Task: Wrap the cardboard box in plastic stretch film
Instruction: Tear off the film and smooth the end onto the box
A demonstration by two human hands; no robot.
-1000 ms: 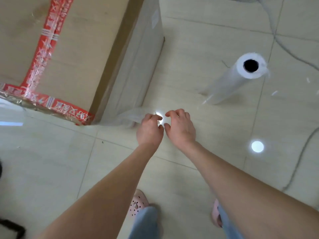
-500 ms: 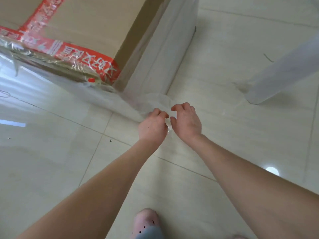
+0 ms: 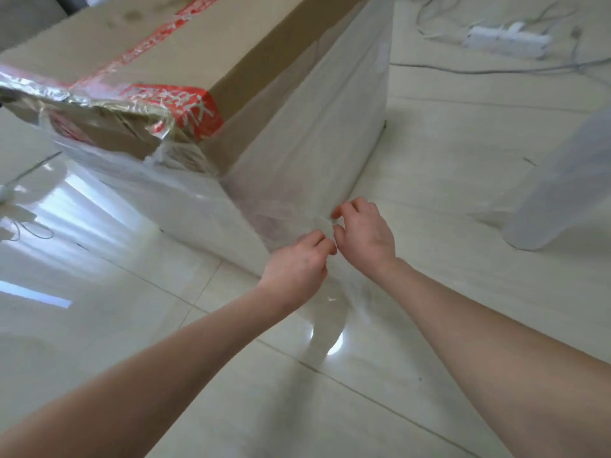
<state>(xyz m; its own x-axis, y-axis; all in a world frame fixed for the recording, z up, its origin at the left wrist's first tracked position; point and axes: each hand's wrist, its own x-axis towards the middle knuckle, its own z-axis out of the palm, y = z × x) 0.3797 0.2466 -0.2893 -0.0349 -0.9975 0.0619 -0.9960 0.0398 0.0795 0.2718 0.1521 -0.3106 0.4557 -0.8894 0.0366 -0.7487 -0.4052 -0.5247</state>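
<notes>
Plastic film (image 3: 314, 143) pinched in two hands, left hand (image 3: 296, 266) and right hand (image 3: 365, 236) together, low at the near corner of one cardboard box (image 3: 198, 44). One roll (image 3: 562, 193) right, one power strip (image 3: 506, 38) far right.

The glossy pale tiled floor (image 3: 99, 342) bears the large cardboard box (image 3: 185, 54) sheathed in stretch film (image 3: 314, 127), a film roll (image 3: 562, 193) standing on end well apart to its right, and a white power strip (image 3: 506, 39) among loose cables (image 3: 496, 71) beyond.
</notes>
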